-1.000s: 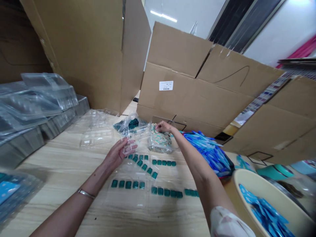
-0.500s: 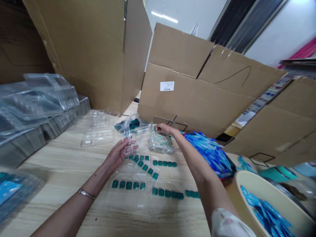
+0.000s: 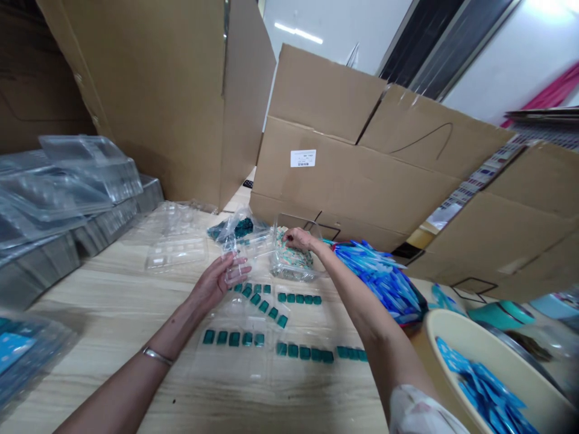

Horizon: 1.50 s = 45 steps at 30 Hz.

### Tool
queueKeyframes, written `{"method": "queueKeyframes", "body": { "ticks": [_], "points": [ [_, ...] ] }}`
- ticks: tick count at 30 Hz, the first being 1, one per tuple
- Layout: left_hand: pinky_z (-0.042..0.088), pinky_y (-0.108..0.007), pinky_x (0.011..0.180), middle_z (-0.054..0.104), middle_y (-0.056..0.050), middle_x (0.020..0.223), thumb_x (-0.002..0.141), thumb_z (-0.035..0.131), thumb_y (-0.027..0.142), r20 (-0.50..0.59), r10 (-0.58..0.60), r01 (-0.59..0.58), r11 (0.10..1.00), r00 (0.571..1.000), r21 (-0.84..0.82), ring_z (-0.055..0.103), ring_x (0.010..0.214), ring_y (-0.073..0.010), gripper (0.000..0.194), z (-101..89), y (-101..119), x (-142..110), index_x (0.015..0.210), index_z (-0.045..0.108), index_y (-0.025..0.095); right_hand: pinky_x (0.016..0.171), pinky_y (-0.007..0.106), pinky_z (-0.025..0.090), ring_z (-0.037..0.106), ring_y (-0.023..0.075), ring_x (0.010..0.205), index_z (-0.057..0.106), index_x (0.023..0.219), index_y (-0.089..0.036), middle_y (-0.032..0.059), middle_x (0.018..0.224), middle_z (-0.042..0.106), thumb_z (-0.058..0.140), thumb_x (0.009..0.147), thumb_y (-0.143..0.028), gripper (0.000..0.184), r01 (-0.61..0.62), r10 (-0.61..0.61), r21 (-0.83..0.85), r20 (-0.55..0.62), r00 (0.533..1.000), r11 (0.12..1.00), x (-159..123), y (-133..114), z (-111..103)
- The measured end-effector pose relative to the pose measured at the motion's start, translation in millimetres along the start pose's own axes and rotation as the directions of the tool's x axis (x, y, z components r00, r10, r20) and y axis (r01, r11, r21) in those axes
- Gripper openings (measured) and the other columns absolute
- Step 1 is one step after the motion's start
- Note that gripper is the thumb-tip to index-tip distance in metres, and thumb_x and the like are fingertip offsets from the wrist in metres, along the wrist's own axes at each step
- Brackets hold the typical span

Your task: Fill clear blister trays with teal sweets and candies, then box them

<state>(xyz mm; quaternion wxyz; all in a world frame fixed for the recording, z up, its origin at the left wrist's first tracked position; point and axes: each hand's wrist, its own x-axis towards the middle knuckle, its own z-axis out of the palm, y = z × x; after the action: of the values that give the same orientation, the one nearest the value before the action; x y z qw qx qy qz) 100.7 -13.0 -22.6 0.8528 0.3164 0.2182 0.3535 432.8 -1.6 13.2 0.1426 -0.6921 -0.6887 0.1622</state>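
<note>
Clear tray, in left hand, apparently tilted

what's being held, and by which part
The left hand holds a clear plastic tray by its near end; whether the right hand holds anything is unclear.

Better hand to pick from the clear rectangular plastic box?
Right, likely: right hand is at the small pale and teal pieces inside the box; left hand holds a clear plastic tray.

One head-worn view, close above the tabletop, forward and down toward the cardboard beyond.
</note>
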Motion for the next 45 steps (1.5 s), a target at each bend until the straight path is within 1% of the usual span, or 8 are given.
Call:
{"method": "queueKeyframes", "body": {
  "ticks": [8, 14, 23, 29, 37, 41, 43, 45],
  "points": [
    [0.057, -0.035, 0.075, 0.067, -0.011, 0.104, 0.079, 0.063, 0.022, -0.005, 0.005, -0.005, 1.0, 1.0, 0.009, 0.066, 0.095, -0.0273, 0.026, -1.0, -1.4, 0.8, 0.103, 0.056, 0.017, 0.054, 0.019, 0.046, 0.058, 0.0098, 0.055, 0.067, 0.082, -0.011, 0.0024, 0.066, 0.066, 0.067, 0.066, -0.018, 0.018, -0.205, 0.224, 0.179, -0.097, 0.97, 0.962, -16.0, -5.0, -9.6],
    [0.056, -0.038, 0.077, 0.067, -0.011, 0.103, 0.079, 0.063, 0.022, -0.007, 0.003, -0.003, 1.0, 1.0, 0.005, 0.065, 0.096, -0.0282, 0.025, -1.5, -2.2, 1.7, 0.102, 0.056, 0.016, 0.052, 0.018, 0.043, 0.059, 0.0117, 0.055, 0.067, 0.074, -0.012, 0.0018, 0.06, 0.065, 0.068, 0.061, -0.015, 0.013, -0.34, 0.347, 0.078, -0.095, 0.933, 0.937, -18.5, -8.0, 7.5],
    [0.057, -0.035, 0.075, 0.067, -0.01, 0.103, 0.078, 0.064, 0.023, -0.002, 0.001, -0.001, 1.0, 1.0, 0.007, 0.066, 0.094, -0.0275, 0.027, 1.4, 0.0, -0.6, 0.102, 0.056, 0.017, 0.073, 0.021, 0.041, 0.06, 0.0185, 0.088, 0.068, 0.074, -0.015, 0.0072, 0.087, 0.069, 0.055, 0.059, -0.003, 0.023, -0.318, 0.285, -0.176, -0.188, 0.94, 0.932, -26.4, -32.4, 18.7],
    [0.057, -0.035, 0.074, 0.067, -0.01, 0.104, 0.077, 0.065, 0.024, 0.005, 0.004, -0.004, 1.0, 1.0, 0.016, 0.066, 0.094, -0.0278, 0.027, 3.8, 1.3, -3.2, 0.102, 0.056, 0.018, 0.075, 0.021, 0.043, 0.06, 0.0164, 0.084, 0.07, 0.083, -0.016, 0.0048, 0.09, 0.069, 0.058, 0.064, -0.009, 0.023, -0.242, 0.214, -0.172, -0.169, 0.962, 0.955, -32.0, -22.8, 11.8],
    [0.056, -0.036, 0.075, 0.067, -0.011, 0.104, 0.078, 0.064, 0.022, 0.032, 0.001, -0.001, 1.0, 0.999, 0.022, 0.067, 0.09, -0.0257, 0.026, 5.3, -0.6, -4.0, 0.101, 0.056, 0.017, 0.08, 0.025, 0.045, 0.061, 0.0176, 0.082, 0.072, 0.07, -0.019, 0.0016, 0.081, 0.071, 0.063, 0.057, -0.005, 0.021, -0.152, 0.146, -0.016, -0.212, 0.966, 0.988, -38.2, -18.2, 9.1],
    [0.055, -0.037, 0.075, 0.066, -0.011, 0.104, 0.078, 0.064, 0.024, 0.038, 0.022, -0.023, 0.999, 0.999, 0.039, 0.068, 0.088, -0.0254, 0.026, 8.8, -0.6, -6.9, 0.101, 0.054, 0.017, 0.074, 0.029, 0.048, 0.062, 0.0183, 0.078, 0.071, 0.087, -0.016, 0.0055, 0.082, 0.07, 0.063, 0.068, -0.02, 0.021, -0.153, 0.181, 0.11, -0.331, 0.926, 0.982, -51.0, -31.7, -5.6],
    [0.055, -0.038, 0.074, 0.065, -0.011, 0.105, 0.079, 0.063, 0.027, 0.045, 0.048, -0.05, 0.997, 0.998, 0.06, 0.068, 0.088, -0.0256, 0.026, 12.2, -1.2, -9.3, 0.101, 0.053, 0.017, 0.072, 0.029, 0.049, 0.063, 0.0178, 0.077, 0.068, 0.097, -0.014, 0.0069, 0.085, 0.069, 0.062, 0.072, -0.03, 0.031, -0.101, 0.2, 0.275, -0.36, 0.911, 0.956, -63.7, -47.9, -12.9],
    [0.055, -0.037, 0.074, 0.064, -0.011, 0.106, 0.08, 0.061, 0.03, 0.057, 0.076, -0.08, 0.994, 0.995, 0.075, 0.067, 0.088, -0.0255, 0.027, 16.0, -2.5, -11.9, 0.102, 0.052, 0.017, 0.073, 0.03, 0.049, 0.063, 0.0172, 0.076, 0.067, 0.098, -0.015, 0.0062, 0.085, 0.069, 0.068, 0.067, -0.036, 0.037, -0.011, 0.222, 0.528, -0.339, 0.914, 0.849, -78.7, -71.8, -15.8]
  ]
}}
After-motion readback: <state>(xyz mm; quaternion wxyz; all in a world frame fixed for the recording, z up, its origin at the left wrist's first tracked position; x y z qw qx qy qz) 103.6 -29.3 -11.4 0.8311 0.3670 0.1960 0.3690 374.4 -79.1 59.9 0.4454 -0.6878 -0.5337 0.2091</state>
